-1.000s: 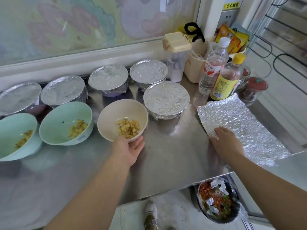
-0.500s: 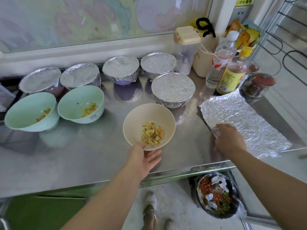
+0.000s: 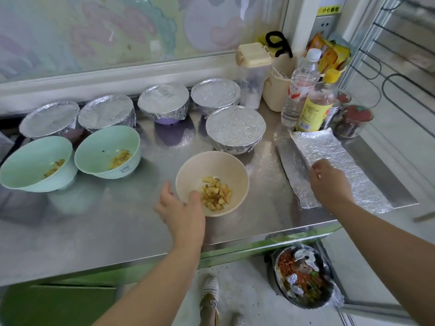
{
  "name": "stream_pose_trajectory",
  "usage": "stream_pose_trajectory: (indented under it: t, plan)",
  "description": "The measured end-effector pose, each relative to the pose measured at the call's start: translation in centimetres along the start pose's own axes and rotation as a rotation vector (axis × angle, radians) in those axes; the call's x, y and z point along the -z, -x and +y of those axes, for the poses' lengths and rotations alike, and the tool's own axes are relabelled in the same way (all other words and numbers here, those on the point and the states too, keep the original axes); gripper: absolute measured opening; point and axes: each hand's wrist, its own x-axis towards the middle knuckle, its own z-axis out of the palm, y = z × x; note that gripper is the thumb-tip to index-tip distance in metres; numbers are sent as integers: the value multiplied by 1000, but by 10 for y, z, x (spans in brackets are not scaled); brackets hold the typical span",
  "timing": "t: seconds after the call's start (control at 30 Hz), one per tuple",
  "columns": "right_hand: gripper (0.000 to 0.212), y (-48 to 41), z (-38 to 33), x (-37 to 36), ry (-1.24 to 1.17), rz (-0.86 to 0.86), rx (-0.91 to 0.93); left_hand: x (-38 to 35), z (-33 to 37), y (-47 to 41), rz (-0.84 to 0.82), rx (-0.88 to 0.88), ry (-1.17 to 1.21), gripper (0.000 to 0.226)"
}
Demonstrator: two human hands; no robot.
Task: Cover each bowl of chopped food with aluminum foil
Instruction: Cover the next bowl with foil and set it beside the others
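Note:
A beige bowl (image 3: 211, 165) of chopped yellow food (image 3: 216, 192) stands uncovered near the steel counter's front edge. My left hand (image 3: 181, 208) is at its near rim, thumb over the rim and fingers spread loosely beside the bowl's left side. Two green bowls (image 3: 106, 149) (image 3: 35, 161) with chopped food stand uncovered at the left. Several foil-covered bowls (image 3: 235, 125) line the back. A loose foil sheet (image 3: 329, 147) lies at the right, and my right hand (image 3: 329, 184) pinches its near-left edge, which is slightly raised.
Two bottles (image 3: 315, 102), a lidded plastic container (image 3: 253, 74) and a jar (image 3: 355, 121) crowd the back right corner. The counter (image 3: 94, 220) ends just in front of my arms. A basin of scraps (image 3: 303, 276) sits on the floor below.
My left hand drew the beige bowl forward from the row, then turned over and loosened at the rim. My right hand stayed on the foil and lifted its edge a little.

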Motion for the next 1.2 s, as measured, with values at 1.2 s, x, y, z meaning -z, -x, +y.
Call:
stream_pose_trajectory:
  t: [1.2]
  plan:
    - [25,49,-92,88,-326,-77,452,-77,98,16,-922,379,534,45]
